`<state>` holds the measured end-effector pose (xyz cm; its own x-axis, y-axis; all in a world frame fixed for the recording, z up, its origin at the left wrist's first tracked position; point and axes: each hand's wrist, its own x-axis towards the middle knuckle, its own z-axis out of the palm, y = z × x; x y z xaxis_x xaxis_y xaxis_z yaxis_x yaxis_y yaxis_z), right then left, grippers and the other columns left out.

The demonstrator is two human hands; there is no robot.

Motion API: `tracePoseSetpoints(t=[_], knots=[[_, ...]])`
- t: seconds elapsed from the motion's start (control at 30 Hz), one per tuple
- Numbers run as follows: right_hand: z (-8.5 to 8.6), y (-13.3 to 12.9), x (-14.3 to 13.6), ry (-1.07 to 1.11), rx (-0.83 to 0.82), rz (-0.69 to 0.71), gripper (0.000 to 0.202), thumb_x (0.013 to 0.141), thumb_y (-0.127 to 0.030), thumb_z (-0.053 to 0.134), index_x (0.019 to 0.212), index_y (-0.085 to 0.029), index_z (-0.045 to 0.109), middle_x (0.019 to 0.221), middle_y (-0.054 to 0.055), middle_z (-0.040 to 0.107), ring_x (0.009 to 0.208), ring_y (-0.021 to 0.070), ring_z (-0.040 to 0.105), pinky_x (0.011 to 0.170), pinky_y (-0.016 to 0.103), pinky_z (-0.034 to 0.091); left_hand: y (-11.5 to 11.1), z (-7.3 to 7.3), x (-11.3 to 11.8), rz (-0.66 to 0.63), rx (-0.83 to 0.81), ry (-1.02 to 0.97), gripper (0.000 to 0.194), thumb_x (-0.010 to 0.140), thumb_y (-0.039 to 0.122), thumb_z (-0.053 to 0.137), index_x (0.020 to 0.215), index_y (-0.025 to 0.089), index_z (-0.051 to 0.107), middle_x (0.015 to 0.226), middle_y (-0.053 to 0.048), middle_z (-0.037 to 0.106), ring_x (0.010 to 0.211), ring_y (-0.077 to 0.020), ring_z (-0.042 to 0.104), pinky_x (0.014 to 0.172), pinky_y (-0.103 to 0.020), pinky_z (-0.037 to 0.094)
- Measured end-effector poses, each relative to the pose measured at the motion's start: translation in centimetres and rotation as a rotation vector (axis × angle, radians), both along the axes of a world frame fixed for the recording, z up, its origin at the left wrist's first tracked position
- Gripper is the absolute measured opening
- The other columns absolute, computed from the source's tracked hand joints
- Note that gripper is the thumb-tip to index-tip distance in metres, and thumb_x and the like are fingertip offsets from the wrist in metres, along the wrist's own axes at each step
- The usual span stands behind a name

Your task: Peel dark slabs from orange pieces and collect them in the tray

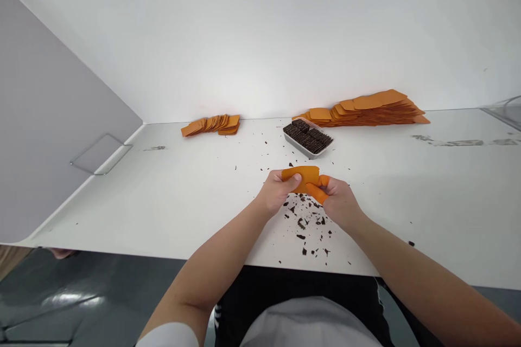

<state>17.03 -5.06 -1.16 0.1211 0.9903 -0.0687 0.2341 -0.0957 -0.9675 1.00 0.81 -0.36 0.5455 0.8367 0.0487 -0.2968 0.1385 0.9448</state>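
Between both hands is a small orange paper envelope (306, 173), held above the table. My left hand (277, 191) pinches its left side, thumb on the near face. My right hand (340, 200), with orange finger covers on thumb and forefinger, grips its right edge. Whether anything lies inside the envelope is hidden. Just beyond the hands stands a clear plastic tub (299, 149) packed with thin dark brown pieces (311, 138) set on edge. Dark flakes (302, 222) lie scattered on the white table below my hands.
A long fanned pile of orange envelopes (366, 108) lies against the wall at the back right. A smaller row of similar envelopes (211, 124) is at the back left. Wire brackets (101, 154) stick out at the left panel. The table's front edge runs before my lap.
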Motion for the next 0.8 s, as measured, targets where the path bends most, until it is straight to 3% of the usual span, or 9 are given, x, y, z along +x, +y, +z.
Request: tracePoseSetpoints(t=[0.2,0.43,0.6,0.8], knots=[[-0.05,0.05,-0.23,-0.151,0.019,-0.009,0.031,0.077,-0.046,0.063,0.065,-0.021,0.049,0.055,-0.005,0.041,0.047,0.0096,0.032,0.044,0.024,0.025,-0.3,0.1,0.1,0.092,0.042,0.063,0.044,0.075,0.054,0.074,0.085,0.012,0.072,0.081,-0.007,0.068,0.078,-0.0194,0.061,0.08,-0.036,0.047],[-0.15,-0.19,-0.48,-0.133,-0.031,-0.012,0.028,0.075,-0.048,0.065,0.084,-0.021,0.066,0.065,0.0,0.059,0.049,0.0118,0.041,0.044,0.026,0.032,-0.31,-0.41,0.24,0.191,0.104,0.09,0.043,0.073,0.055,0.073,0.076,0.013,0.065,0.071,-0.003,0.06,0.068,-0.0146,0.051,0.069,-0.031,0.042],[-0.38,-0.11,-0.35,-0.092,-0.037,-0.019,0.033,0.075,-0.044,0.066,0.1,-0.023,0.07,0.085,0.004,0.07,0.064,0.0171,0.058,0.051,0.028,0.043,-0.37,-0.23,0.06,0.28,0.135,0.089,0.045,0.069,0.056,0.075,0.065,0.015,0.057,0.061,0.001,0.05,0.06,-0.0114,0.042,0.06,-0.028,0.036],[-0.64,-0.03,-0.03,-0.146,0.01,-0.06,0.035,0.076,-0.045,0.066,0.104,-0.025,0.071,0.095,0.005,0.071,0.084,0.0221,0.065,0.066,0.033,0.052,-0.63,-0.42,-0.34,0.302,0.237,0.146,0.033,0.076,0.045,0.071,0.07,0.015,0.06,0.063,0.001,0.053,0.059,-0.0108,0.043,0.057,-0.026,0.036]])
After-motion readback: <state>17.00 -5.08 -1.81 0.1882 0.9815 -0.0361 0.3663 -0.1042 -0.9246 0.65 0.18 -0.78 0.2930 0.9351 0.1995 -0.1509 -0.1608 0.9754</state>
